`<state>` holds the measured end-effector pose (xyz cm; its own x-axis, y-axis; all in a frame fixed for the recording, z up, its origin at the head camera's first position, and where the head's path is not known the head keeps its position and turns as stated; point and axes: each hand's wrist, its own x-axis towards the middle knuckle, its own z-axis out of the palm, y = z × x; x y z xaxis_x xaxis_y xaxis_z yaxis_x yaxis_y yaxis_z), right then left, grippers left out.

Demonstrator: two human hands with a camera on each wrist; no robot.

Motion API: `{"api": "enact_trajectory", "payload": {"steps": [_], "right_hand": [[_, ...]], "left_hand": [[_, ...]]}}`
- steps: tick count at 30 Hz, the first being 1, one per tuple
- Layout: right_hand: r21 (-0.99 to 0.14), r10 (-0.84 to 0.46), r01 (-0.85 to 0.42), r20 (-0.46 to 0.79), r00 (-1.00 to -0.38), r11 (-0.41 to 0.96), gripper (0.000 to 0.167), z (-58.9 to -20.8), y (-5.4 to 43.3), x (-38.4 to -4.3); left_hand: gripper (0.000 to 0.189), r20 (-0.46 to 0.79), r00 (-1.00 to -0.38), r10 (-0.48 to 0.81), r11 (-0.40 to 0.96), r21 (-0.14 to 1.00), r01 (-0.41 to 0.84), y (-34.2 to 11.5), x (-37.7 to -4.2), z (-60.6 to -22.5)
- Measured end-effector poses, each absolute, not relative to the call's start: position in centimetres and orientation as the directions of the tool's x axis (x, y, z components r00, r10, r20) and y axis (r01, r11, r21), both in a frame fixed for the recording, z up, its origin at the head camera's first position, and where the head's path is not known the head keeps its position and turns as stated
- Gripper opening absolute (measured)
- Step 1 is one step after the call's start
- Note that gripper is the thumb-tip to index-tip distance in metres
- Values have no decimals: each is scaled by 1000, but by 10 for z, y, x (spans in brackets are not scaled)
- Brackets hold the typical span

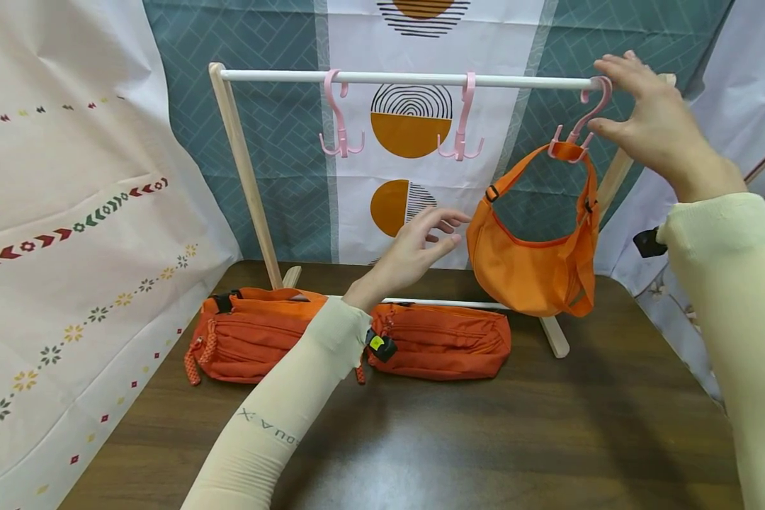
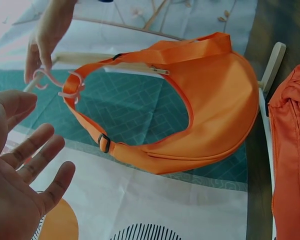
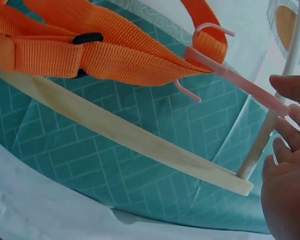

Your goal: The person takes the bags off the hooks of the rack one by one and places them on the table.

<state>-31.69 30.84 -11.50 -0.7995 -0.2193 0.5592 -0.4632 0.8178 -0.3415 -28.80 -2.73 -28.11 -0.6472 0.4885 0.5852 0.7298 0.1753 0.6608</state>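
An orange shoulder bag (image 1: 529,276) hangs by its strap from a pink four-prong hook (image 1: 579,129) near the right end of a white rail. My right hand (image 1: 659,124) is beside that hook, thumb and fingers spread around its upper curve. In the right wrist view the fingertips (image 3: 286,131) are right at the hook's upper end. My left hand (image 1: 414,248) hovers left of the bag, fingers loosely bent and holding nothing. The left wrist view shows that palm (image 2: 10,190) apart from the bag's strap (image 2: 97,132).
Two more pink hooks, one on the left (image 1: 341,120) and one in the middle (image 1: 463,120), hang from the white rail (image 1: 401,76) of a wooden-legged rack. Two red-orange waist bags, a left one (image 1: 255,336) and a right one (image 1: 446,343), lie on the dark table (image 1: 484,439). Patterned cloth surrounds everything.
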Motion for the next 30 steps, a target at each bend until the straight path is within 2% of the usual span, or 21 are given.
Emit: {"api": "enact_trajectory", "payload": {"steps": [7,14,23,30], "right_hand": [[-273,-248,-451,547,-800,850,74,-116,307,-323],[-274,-225,-421,538,-812,865,71,-118,304,-325],[-163,-256,-441,619,-742,883,65,-120,301,-329],[-172,-237,-427,625,-744,888,65,-121,300,-329]], "left_hand": [[32,579,-647,497,185,657,731,-23,-289,-275],[31,611,-630,479,172,639,750,-14,-291,-265],[32,584,-658,475,163,677,718,-2,-297,-256],[32,610,-630,480,133,660,740,5,-303,-252]]}}
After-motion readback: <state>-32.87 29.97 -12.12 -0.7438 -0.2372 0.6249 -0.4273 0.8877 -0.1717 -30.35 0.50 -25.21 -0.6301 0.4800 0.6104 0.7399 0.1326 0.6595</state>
